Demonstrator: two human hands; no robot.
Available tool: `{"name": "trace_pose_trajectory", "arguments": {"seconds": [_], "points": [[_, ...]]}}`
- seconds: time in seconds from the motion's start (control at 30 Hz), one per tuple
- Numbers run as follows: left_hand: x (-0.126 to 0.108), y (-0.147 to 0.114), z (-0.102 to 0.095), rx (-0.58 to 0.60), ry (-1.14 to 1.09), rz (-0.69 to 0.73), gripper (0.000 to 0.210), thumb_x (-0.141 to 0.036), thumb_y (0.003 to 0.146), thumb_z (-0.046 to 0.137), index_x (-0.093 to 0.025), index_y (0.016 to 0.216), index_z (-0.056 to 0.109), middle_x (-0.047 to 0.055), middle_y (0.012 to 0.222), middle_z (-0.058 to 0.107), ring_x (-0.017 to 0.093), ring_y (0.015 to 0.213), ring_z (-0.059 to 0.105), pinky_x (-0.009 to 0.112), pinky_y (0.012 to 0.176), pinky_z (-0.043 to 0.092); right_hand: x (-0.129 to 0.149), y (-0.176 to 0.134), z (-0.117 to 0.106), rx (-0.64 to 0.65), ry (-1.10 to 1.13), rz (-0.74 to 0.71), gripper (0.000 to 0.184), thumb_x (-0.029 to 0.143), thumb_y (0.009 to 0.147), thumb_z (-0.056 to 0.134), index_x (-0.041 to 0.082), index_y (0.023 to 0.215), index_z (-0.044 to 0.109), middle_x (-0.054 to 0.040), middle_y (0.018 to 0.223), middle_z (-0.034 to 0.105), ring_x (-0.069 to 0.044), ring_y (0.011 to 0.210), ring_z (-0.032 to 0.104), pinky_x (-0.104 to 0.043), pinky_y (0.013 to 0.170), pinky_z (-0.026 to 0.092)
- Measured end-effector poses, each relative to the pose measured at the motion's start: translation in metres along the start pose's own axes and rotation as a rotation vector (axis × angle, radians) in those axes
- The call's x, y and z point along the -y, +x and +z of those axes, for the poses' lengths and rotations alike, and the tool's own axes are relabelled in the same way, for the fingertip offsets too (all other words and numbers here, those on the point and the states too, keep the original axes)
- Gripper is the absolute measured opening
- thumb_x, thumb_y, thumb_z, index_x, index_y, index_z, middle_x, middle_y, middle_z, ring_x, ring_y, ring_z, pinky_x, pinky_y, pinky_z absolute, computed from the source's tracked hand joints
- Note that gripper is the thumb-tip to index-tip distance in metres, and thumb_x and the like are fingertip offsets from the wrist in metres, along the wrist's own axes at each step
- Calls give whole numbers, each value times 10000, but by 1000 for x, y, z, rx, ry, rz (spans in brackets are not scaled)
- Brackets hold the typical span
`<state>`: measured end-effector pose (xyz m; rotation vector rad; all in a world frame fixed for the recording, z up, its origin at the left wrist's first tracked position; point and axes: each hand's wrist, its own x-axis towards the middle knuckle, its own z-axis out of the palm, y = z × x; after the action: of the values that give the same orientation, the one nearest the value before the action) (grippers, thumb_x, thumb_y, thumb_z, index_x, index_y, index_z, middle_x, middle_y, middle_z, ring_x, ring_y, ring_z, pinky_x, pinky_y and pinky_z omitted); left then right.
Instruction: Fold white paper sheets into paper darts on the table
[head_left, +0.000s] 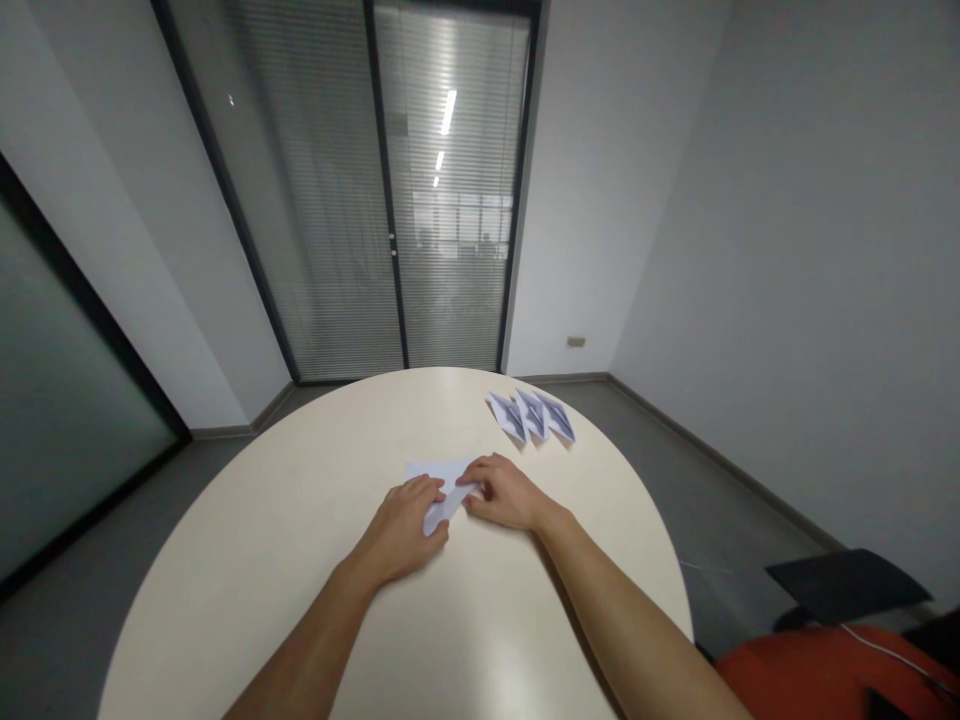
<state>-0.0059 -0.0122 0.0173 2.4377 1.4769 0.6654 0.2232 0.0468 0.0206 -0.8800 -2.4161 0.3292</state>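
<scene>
A partly folded sheet of white paper lies on the table between my two hands, one flap folded over. My left hand holds its left side, fingers on top of the sheet and thumb at the near edge. On the other side, my right hand grips the paper's right edge between thumb and fingers. My fingers cover parts of both edges. Beyond my right hand, three folded paper pieces with pointed corners stand side by side on the tabletop.
The round cream table has its curved edge on the far side and right. A red chair seat with a cable across it and a dark panel are at lower right. Glass partitions with blinds stand behind the table.
</scene>
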Motion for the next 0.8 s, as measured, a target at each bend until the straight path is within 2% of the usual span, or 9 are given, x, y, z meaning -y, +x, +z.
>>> {"name": "trace_pose_trajectory", "arguments": {"seconds": [0.33,0.47,0.63,0.8], "points": [[14,-3,5,56,-131,-28,325,-177,866,554,-181,1164,684,103,1477,590,266,1454,451,468,1228,354,-7,-4,-2,9,31,8,398,344,783,773,198,1153,765,-110,1210,703,-253,1083,663,-376,1005,489],[14,-2,6,57,-121,-29,349,-162,885,517,-183,1184,697,88,1459,610,263,1455,449,467,1231,348,-5,-3,-4,37,26,19,353,356,834,743,179,1138,772,-115,1159,731,-259,1081,664,-376,998,490],[10,0,4,28,-111,-25,369,-175,900,500,-183,1202,712,104,1423,634,258,1370,532,447,1190,398,-2,-3,-7,48,3,44,345,382,884,700,176,1152,765,-116,1118,753,-264,1089,665,-372,979,490],[10,0,3,-13,-164,-54,395,-174,916,467,-202,1246,683,71,1356,683,215,1265,620,378,1141,442,-2,-3,-7,30,-16,62,326,405,912,675,190,1138,771,-108,1083,766,-262,1059,672,-359,950,493]]}}
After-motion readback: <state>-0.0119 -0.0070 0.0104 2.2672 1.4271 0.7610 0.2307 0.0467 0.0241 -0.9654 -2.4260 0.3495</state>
